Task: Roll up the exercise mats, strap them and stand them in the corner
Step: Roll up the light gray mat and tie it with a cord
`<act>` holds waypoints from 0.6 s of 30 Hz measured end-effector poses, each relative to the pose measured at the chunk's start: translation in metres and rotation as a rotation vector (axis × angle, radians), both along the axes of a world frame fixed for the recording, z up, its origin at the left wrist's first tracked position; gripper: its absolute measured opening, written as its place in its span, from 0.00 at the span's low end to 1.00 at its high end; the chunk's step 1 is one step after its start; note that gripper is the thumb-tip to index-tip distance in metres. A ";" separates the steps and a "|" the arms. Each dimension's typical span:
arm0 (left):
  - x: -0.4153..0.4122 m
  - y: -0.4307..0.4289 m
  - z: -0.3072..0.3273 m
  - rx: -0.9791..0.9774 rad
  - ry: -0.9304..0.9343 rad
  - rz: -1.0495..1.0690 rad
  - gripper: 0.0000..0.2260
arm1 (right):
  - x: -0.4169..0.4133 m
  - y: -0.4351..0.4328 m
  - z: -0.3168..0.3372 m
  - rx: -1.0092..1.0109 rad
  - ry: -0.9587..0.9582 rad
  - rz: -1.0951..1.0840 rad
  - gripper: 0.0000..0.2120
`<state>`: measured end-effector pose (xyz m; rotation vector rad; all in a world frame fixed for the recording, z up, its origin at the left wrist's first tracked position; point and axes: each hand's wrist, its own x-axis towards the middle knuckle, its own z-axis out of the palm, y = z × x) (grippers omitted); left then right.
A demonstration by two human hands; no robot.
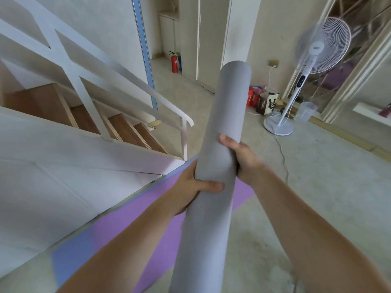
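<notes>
hands (243,159) grip rolled grey mat (220,149)

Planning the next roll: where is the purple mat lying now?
In the head view, the flat purple exercise mat lies unrolled on the floor at lower left, along the white staircase wall, beneath the rolled grey mat.

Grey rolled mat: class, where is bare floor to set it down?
Free for the grey rolled mat: floor right of the flat purple mat, up to the white fan cable; between the wooden stairs' foot and the red fire extinguisher. Crowded: cardboard boxes beside the white pedestal fan's base.
</notes>
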<state>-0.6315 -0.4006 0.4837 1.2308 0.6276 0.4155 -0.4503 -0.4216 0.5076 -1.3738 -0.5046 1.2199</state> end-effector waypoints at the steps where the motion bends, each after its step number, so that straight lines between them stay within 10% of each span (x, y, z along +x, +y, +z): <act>1: 0.004 0.002 -0.002 -0.023 0.016 -0.035 0.30 | 0.002 0.002 0.002 -0.024 -0.011 -0.049 0.37; 7: 0.032 -0.013 -0.006 0.356 0.468 -0.010 0.53 | -0.014 -0.003 -0.007 -0.370 -0.586 -0.278 0.39; 13: 0.044 -0.043 -0.036 0.386 0.603 0.097 0.64 | -0.035 -0.019 -0.033 -0.290 -0.468 -0.290 0.40; 18: 0.029 -0.037 -0.030 0.036 0.059 0.195 0.42 | 0.003 -0.034 -0.028 -0.178 -0.182 -0.115 0.30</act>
